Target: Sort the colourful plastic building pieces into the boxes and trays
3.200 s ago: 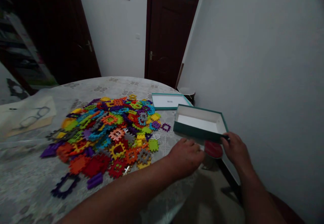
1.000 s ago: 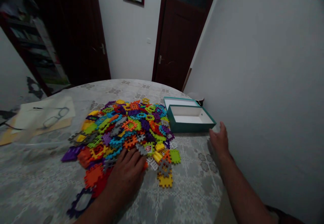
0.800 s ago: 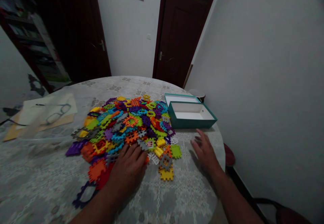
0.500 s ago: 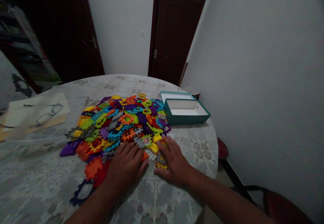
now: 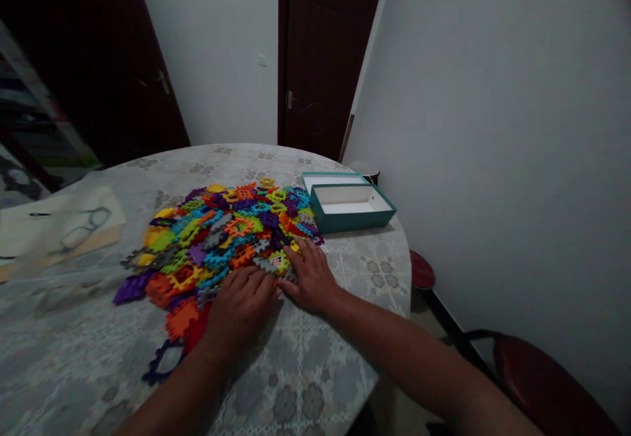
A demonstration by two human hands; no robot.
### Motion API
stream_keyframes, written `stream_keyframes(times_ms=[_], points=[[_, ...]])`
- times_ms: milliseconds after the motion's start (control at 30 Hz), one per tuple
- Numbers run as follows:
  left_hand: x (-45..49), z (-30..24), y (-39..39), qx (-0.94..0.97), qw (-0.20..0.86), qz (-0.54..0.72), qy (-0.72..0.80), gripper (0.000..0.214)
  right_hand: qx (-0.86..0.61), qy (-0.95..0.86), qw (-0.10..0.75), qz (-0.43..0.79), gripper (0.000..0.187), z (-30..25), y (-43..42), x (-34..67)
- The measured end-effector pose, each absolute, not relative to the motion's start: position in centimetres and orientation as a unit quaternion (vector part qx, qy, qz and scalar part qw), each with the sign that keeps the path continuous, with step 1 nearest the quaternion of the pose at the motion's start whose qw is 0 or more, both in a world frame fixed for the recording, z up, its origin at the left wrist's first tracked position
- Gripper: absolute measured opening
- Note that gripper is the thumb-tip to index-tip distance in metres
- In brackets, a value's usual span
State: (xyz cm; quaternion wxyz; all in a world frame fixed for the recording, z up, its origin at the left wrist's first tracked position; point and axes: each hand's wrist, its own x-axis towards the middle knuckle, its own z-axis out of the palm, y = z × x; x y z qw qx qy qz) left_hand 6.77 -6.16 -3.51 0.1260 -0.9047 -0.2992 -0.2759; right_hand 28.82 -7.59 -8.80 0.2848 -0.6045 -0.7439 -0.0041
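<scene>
A wide heap of colourful interlocking plastic building blocks [image 5: 221, 235] covers the middle of the table. My left hand [image 5: 245, 304] rests palm down against the near edge of the heap, its fingers extended over the blocks. To its right, my right hand [image 5: 311, 277] lies on the heap's near right corner with fingers spread, covering a few yellow and grey pieces. The two hands almost meet at the thumbs. Left of my left wrist are an orange block [image 5: 182, 317], a red piece [image 5: 196, 332] and a dark purple frame-shaped block [image 5: 160, 365].
Behind my right hand stands an open teal box [image 5: 355, 221] with a white inside, beside its lid [image 5: 328, 178]. Glasses [image 5: 81, 229] lie on papers [image 5: 111, 199] at the left under clear plastic. The round table's edge runs along the right, near a red stool [image 5: 422, 270].
My right hand has moved inward to the left and slightly away from me, pressing the loose yellow and grey blocks toward the heap. The camera view has shifted a little.
</scene>
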Motion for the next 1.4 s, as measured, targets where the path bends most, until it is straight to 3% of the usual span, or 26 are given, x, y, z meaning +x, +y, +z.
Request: stream_keyframes(times_ms=[200,500,700,800,1000,1233,1400], points=[[4.9,-3.1,-6.7,-0.913,0.122,-0.272,-0.279,0.014,-0.611,-0.740,0.281,-0.009,0.086,-8.6,-7.8,28.9],[1.7,-4.7,-8.1,-0.915,0.121,-0.255,-0.289,0.052,-0.597,-0.743,0.303,-0.011,0.077,-8.1,-8.2,29.4],[0.6,-3.4,-10.2,-0.903,0.087,-0.274,-0.320,0.049,-0.595,-0.722,0.353,-0.024,0.051,-8.5,-8.9,30.3],[-0.5,-2.2,-9.9,-0.893,0.096,-0.315,-0.309,0.042,-0.594,-0.713,0.371,-0.024,0.047,-9.2,-8.6,31.3],[-6.8,-0.4,-6.2,-0.753,0.132,-0.412,-0.495,0.033,-0.584,-0.712,0.387,-0.035,0.046,-9.7,-8.1,32.7],[-13.6,-1.4,-0.3,-0.635,0.072,-0.289,-0.713,0.043,-0.564,-0.731,0.382,-0.045,0.045,-10.7,-7.5,33.1],[-14.6,-2.4,1.9,-0.645,0.055,-0.205,-0.734,0.036,-0.556,-0.739,0.377,-0.048,0.042,-11.1,-7.2,33.2]])
